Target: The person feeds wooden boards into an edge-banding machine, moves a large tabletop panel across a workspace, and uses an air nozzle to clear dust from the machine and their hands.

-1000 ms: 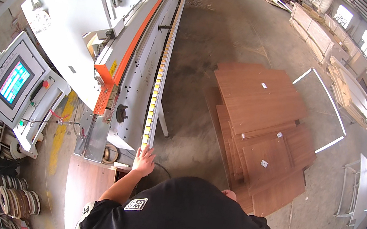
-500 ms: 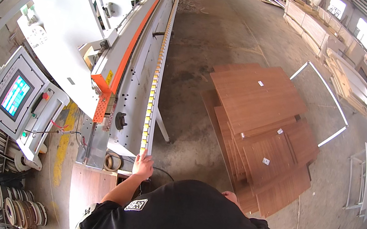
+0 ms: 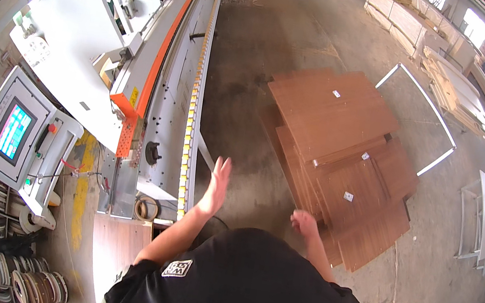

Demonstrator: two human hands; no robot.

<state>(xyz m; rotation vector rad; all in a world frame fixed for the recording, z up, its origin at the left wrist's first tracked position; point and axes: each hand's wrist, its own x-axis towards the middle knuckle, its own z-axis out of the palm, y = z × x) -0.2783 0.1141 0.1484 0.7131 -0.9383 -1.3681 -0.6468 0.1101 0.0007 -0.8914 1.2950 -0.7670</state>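
My left hand (image 3: 215,187) is raised with its fingers stretched out, and it holds nothing. It is just right of the long roller rail (image 3: 190,123) with yellow and white segments, apart from it. My right hand (image 3: 305,223) is in front of my body with its fingers curled in, and nothing shows in it. Nearest to it is a stack of brown wood-grain panels (image 3: 330,124) with small white labels, lying at my right. The hand does not appear to touch the panels.
A long white machine (image 3: 54,72) with an orange guard strip (image 3: 154,82) runs along my left. Its control panel (image 3: 12,129) has a lit screen. Rolls of edge banding (image 3: 39,291) stand at lower left. A white frame (image 3: 433,105) lies beyond the panels; board stacks (image 3: 393,19) stand far right.
My left hand has let go of the rail's near end and moved right, its fingers now spread. The right hand has come forward from beside my body. The view has shifted slightly.
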